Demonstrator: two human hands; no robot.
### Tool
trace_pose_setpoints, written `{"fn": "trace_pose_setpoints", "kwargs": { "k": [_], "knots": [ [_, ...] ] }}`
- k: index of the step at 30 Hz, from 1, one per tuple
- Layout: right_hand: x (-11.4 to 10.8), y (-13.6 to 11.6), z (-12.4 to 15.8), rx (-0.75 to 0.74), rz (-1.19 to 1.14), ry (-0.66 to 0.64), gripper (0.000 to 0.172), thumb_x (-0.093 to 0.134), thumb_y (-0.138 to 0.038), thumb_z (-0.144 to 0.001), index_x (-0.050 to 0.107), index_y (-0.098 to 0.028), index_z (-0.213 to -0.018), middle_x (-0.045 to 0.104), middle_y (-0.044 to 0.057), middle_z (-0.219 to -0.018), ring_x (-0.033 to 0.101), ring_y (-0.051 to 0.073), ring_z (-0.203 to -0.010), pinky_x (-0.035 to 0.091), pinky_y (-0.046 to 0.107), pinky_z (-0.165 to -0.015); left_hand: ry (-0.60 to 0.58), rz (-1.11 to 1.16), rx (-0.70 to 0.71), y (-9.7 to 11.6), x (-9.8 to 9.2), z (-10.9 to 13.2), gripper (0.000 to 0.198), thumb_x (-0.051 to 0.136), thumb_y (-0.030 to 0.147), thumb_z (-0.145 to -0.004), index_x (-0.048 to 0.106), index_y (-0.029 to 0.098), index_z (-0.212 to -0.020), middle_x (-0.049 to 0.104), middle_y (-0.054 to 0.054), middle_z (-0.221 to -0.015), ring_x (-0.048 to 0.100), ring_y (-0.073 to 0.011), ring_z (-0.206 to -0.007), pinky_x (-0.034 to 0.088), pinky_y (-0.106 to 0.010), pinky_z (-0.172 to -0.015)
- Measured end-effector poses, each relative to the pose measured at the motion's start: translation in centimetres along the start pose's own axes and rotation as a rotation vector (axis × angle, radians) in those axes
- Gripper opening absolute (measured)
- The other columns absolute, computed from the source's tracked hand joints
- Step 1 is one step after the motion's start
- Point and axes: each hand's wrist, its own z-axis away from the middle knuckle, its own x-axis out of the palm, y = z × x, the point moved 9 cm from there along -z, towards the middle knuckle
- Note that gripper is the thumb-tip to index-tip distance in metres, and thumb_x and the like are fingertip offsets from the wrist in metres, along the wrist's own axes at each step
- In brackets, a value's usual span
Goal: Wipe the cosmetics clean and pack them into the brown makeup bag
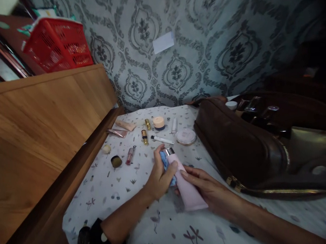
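Both hands hold a pale pink squeeze tube (pixel 188 191) with a silver cap, tilted with its cap end away from me. My left hand (pixel 160 176) is closed around the upper part, thumb on the front, with a crumpled blue cloth (pixel 164 158) pressed between its fingers and the tube. My right hand (pixel 203 184) grips the lower body from the right, its thumb lying on the tube. Just beyond lie a white slim tube with a black cap (pixel 162 139) and a round pale compact (pixel 186 136).
Cosmetics lie on the patterned sheet (pixel 149 228), including a peach jar (pixel 159 123), a gold-and-black lipstick (pixel 144 137), a lip gloss (pixel 130 155) and a dark round lid (pixel 116 161). An unzipped brown leather bag (pixel 232 143) stands right. Left are a wooden panel (pixel 52 119) and red basket (pixel 61 43).
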Motion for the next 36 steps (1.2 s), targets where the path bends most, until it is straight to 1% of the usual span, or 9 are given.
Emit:
{"fn": "trace_pose_setpoints", "kwargs": {
  "k": [4, 9, 15, 17, 20, 25, 28, 31, 36],
  "knots": [
    [-0.6, -0.3, -0.3, -0.041, -0.028, 0.053, 0.038, 0.086, -0.036, -0.071, 0.072, -0.018, -0.101, 0.072, 0.003, -0.081, 0.067, 0.014, -0.069, 0.056, 0.023, -0.067, -0.061, 0.072, -0.011, -0.1, 0.7, 0.1, 0.070, 0.056, 0.049, -0.094, 0.023, 0.023, -0.150, 0.050, -0.013, -0.141, 0.052, -0.0269, -0.126, 0.039, -0.042, -0.111],
    [-0.3, 0.2, 0.0, 0.032, -0.062, 0.017, 0.038, 0.085, -0.035, -0.073, 0.066, -0.020, -0.101, 0.072, 0.003, -0.079, 0.068, 0.015, -0.067, 0.058, 0.025, -0.068, 0.004, 0.133, -0.014, -0.1, -0.2, -0.3, 0.073, 0.065, 0.048, -0.088, 0.032, 0.023, -0.148, 0.060, -0.010, -0.120, 0.060, -0.0247, -0.105, 0.051, -0.037, -0.093],
    [0.7, 1.0, 0.4, 0.103, 0.029, -0.080, 0.038, 0.077, -0.052, -0.077, 0.064, -0.017, -0.087, 0.065, 0.003, -0.070, 0.057, 0.011, -0.054, 0.045, 0.021, -0.046, 0.128, 0.016, 0.029, 0.8, -2.0, -0.9, 0.033, 0.060, 0.049, -0.089, 0.059, 0.019, -0.100, 0.057, 0.000, -0.081, 0.052, -0.0140, -0.072, 0.044, -0.026, -0.070],
    [1.1, 1.0, 0.5, 0.086, 0.093, -0.109, 0.041, 0.077, -0.054, -0.076, 0.064, -0.016, -0.082, 0.060, 0.001, -0.067, 0.053, 0.010, -0.055, 0.039, 0.019, -0.044, 0.144, -0.007, 0.039, 1.1, -2.4, -1.1, 0.033, 0.058, 0.052, -0.089, 0.058, 0.019, -0.089, 0.054, 0.001, -0.075, 0.049, -0.0133, -0.069, 0.041, -0.025, -0.065],
    [1.5, 0.6, 0.6, 0.035, 0.183, -0.141, 0.046, 0.083, -0.051, -0.070, 0.064, -0.018, -0.097, 0.056, -0.002, -0.070, 0.048, 0.008, -0.056, 0.035, 0.018, -0.045, 0.160, -0.044, 0.050, 1.1, -2.9, -1.4, 0.040, 0.054, 0.056, -0.090, 0.054, 0.019, -0.075, 0.048, 0.003, -0.067, 0.045, -0.0127, -0.065, 0.037, -0.024, -0.062],
    [1.4, 0.6, 0.5, 0.022, 0.195, -0.140, 0.051, 0.080, -0.052, -0.072, 0.061, -0.022, -0.108, 0.061, 0.000, -0.077, 0.050, 0.009, -0.056, 0.033, 0.019, -0.045, 0.214, 0.000, -0.066, -0.8, -3.7, -1.9, 0.055, 0.046, 0.068, -0.089, 0.051, 0.019, -0.066, 0.043, 0.003, -0.059, 0.042, -0.0124, -0.059, 0.036, -0.025, -0.058],
    [1.6, 0.3, 0.7, 0.011, 0.169, -0.140, 0.047, 0.079, -0.050, -0.074, 0.064, -0.021, -0.108, 0.063, 0.002, -0.083, 0.057, 0.013, -0.069, 0.047, 0.022, -0.057, 0.251, 0.003, -0.076, -0.9, -3.9, -1.8, 0.062, 0.038, 0.076, -0.088, 0.053, 0.019, -0.071, 0.049, 0.001, -0.065, 0.048, -0.0153, -0.065, 0.041, -0.028, -0.062],
    [1.3, -0.2, 0.7, -0.018, 0.149, -0.084, 0.043, 0.082, -0.044, -0.074, 0.067, -0.022, -0.107, 0.062, 0.001, -0.089, 0.060, 0.014, -0.080, 0.054, 0.027, -0.073, 0.295, -0.044, -0.018, 0.1, -3.8, -1.0, 0.063, 0.030, 0.078, -0.090, 0.056, 0.021, -0.092, 0.058, -0.003, -0.082, 0.054, -0.0183, -0.079, 0.046, -0.030, -0.074],
    [0.6, -0.5, 0.2, -0.073, 0.083, -0.046, 0.043, 0.084, -0.038, -0.073, 0.069, -0.024, -0.111, 0.069, 0.003, -0.102, 0.064, 0.015, -0.087, 0.053, 0.027, -0.082, 0.167, 0.019, 0.021, 0.7, -1.6, 0.0, 0.059, 0.039, 0.069, -0.093, 0.036, 0.024, -0.132, 0.057, -0.009, -0.119, 0.059, -0.0199, -0.102, 0.048, -0.033, -0.092]
  ]
}}
